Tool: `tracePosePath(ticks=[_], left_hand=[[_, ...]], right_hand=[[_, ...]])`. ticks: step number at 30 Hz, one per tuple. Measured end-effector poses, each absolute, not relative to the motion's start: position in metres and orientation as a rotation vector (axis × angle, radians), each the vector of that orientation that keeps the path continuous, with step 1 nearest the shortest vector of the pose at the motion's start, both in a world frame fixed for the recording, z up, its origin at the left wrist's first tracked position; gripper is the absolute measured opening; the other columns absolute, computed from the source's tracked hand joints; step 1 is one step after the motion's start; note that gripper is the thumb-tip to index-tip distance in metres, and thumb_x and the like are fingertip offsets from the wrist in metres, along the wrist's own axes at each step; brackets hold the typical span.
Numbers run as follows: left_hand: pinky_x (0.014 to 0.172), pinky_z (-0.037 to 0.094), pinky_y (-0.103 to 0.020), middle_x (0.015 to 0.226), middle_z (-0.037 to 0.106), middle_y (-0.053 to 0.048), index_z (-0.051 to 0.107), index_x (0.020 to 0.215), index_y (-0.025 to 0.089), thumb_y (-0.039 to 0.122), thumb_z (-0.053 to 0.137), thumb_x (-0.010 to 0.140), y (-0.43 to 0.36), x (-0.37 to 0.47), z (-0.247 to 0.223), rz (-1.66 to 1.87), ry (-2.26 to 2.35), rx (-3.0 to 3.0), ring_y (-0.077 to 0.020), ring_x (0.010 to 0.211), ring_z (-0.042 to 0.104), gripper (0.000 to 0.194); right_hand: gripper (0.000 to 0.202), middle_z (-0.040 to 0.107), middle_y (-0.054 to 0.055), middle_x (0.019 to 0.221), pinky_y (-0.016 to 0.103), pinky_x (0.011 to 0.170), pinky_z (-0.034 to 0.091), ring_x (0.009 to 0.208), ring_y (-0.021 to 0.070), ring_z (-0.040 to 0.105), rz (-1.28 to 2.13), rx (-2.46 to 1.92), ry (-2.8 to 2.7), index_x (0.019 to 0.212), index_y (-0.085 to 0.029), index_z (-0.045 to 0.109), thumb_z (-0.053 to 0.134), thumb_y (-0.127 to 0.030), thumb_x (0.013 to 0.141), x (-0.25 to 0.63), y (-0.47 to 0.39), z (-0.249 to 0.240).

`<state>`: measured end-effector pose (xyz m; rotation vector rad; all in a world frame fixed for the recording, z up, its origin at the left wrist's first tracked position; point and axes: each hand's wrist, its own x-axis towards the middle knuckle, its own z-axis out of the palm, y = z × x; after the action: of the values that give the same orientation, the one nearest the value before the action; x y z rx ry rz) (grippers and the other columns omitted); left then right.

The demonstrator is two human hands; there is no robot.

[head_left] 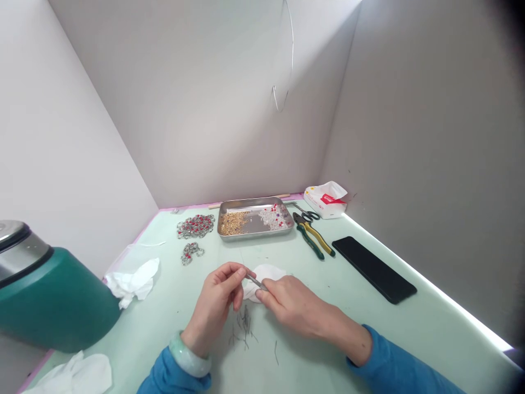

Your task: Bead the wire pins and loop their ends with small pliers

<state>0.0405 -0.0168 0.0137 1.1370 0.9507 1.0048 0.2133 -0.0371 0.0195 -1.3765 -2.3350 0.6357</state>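
While the right hand (297, 303) grips a slim grey metal tool (256, 283) before the rectangular silver metal tray (255, 236), the tool's long axis slants left and trayward to the pinched fingertips of the left hand (219, 293).

Likely a craft workshop, bead tray (255, 235), pliers (317, 235)

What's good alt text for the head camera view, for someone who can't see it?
A person's bare right hand holds a slim grey metal tool, its tip at the bare left hand, above a pale green table. Thin dark wire pieces lie nearby; behind is a rectangular silver metal tray of tiny gold pieces and clear beads.
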Motion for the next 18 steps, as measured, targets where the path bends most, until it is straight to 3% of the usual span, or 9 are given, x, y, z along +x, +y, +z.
tracePosePath(ticks=[3, 9, 13, 15, 18], left_hand=[[0.045, 0.022, -0.02, 0.05, 0.053, 0.003, 0.059, 0.076, 0.014, 0.033, 0.055, 0.083, -0.017, 0.04, 0.017, 1.022, 0.975, 1.138, -0.0032, 0.038, 0.03, 0.021], [0.046, 0.024, -0.02, 0.041, 0.043, 0.006, 0.059, 0.078, 0.015, 0.034, 0.054, 0.084, -0.019, 0.04, 0.021, 0.939, 0.979, 1.204, -0.0054, 0.04, 0.033, 0.021], [0.048, 0.028, -0.02, 0.073, 0.061, 0.0, 0.058, 0.08, 0.016, 0.034, 0.055, 0.083, -0.021, 0.042, 0.02, 0.96, 0.956, 1.228, -0.0032, 0.043, 0.038, 0.019], [0.049, 0.03, -0.02, 0.08, 0.062, -0.001, 0.058, 0.081, 0.016, 0.034, 0.055, 0.083, -0.021, 0.042, 0.019, 0.966, 0.957, 1.241, -0.0031, 0.045, 0.04, 0.018], [0.05, 0.032, -0.02, 0.066, 0.058, 0.002, 0.058, 0.081, 0.017, 0.034, 0.055, 0.083, -0.022, 0.042, 0.014, 0.974, 0.973, 1.247, -0.0041, 0.044, 0.041, 0.017]], right_hand=[[0.037, 0.054, 0.002, 0.06, 0.027, 0.05, 0.02, 0.052, 0.0128, 0.043, 0.481, -1.426, -2.449, 0.069, -0.017, 0.053, 0.034, -0.041, 0.091, 0.221, -0.035, 0.022], [0.023, 0.06, 0.007, 0.071, 0.029, 0.055, 0.027, 0.066, 0.0212, 0.053, 0.2, -1.813, -2.351, 0.077, -0.016, 0.056, 0.051, -0.038, 0.081, 0.243, -0.02, 0.008], [0.017, 0.06, 0.009, 0.082, 0.034, 0.07, 0.034, 0.084, 0.024, 0.053, 0.174, -1.702, -2.237, 0.072, -0.016, 0.056, 0.054, -0.03, 0.082, 0.244, -0.015, 0.008], [0.014, 0.06, 0.006, 0.088, 0.033, 0.075, 0.036, 0.087, 0.0208, 0.052, 0.333, -1.503, -2.082, 0.077, -0.017, 0.057, 0.051, -0.027, 0.084, 0.237, -0.017, 0.014], [0.012, 0.061, 0.002, 0.086, 0.026, 0.067, 0.04, 0.076, 0.0141, 0.054, 0.864, -1.229, -1.793, 0.087, -0.019, 0.056, 0.049, -0.028, 0.086, 0.221, -0.023, 0.022]])
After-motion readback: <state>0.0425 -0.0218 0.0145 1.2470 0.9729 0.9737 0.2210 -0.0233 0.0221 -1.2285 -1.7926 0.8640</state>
